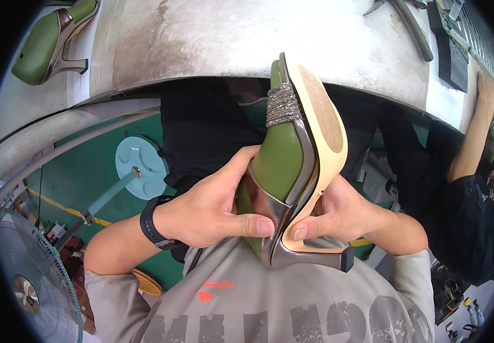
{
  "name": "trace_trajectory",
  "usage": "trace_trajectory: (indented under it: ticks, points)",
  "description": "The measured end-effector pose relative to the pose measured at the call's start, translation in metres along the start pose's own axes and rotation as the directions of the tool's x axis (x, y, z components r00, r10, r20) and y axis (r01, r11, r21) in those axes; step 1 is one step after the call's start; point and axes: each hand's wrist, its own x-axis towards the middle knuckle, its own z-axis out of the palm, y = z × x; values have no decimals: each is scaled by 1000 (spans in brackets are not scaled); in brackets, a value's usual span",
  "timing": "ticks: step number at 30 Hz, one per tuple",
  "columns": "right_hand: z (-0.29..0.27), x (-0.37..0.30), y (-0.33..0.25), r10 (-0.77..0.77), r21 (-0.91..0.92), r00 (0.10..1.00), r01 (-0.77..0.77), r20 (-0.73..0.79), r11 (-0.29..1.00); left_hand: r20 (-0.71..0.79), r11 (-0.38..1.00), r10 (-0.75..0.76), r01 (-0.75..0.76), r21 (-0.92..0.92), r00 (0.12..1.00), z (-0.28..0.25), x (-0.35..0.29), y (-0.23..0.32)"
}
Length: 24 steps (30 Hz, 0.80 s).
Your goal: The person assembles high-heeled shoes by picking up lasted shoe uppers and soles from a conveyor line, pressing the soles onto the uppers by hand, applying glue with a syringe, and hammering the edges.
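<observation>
Between my hands is a high-heeled sandal (338, 128), on its side over a green shoe last (278, 157), toe pointing away from me. It has a glittery strap band (283, 104) across the toe, a metallic grey-brown back, and a tan sole facing right. Its heel (310, 260) points right near my shirt and ends in a black tip. My left hand (215, 211) grips the last and the sandal's back, thumb along the metallic part. My right hand (341, 214) holds the sole side, its thumb by the arch above the heel; its other fingers are mostly hidden.
A worktable (218, 40) spans ahead. On it are a similar green last with a heeled shoe (38, 48) at far left, and a long-handled tool (413, 28) and dark block (451, 51) at right. A fan (32, 286) and blue round stand (138, 166) are left; a co-worker's arm (475, 134) is right.
</observation>
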Motion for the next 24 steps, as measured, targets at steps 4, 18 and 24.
trace_trajectory:
  ticks: [4, 18, 24]
  points:
    - [1, -2, 0, 24, -16, 1000, -24, -15, 1000, -21, 1000, 5, -5, -17, 1000, 5, 1, 2]
    - [6, -1, 2, -9, -75, 997, 3, -73, 997, -27, 1000, 0, 1, 28, 1000, 5, 0, 2]
    - [6, 3, 24, -214, -145, 968, 195, -134, 970, -78, 993, 5, 5, 120, 997, 12, 1, 6]
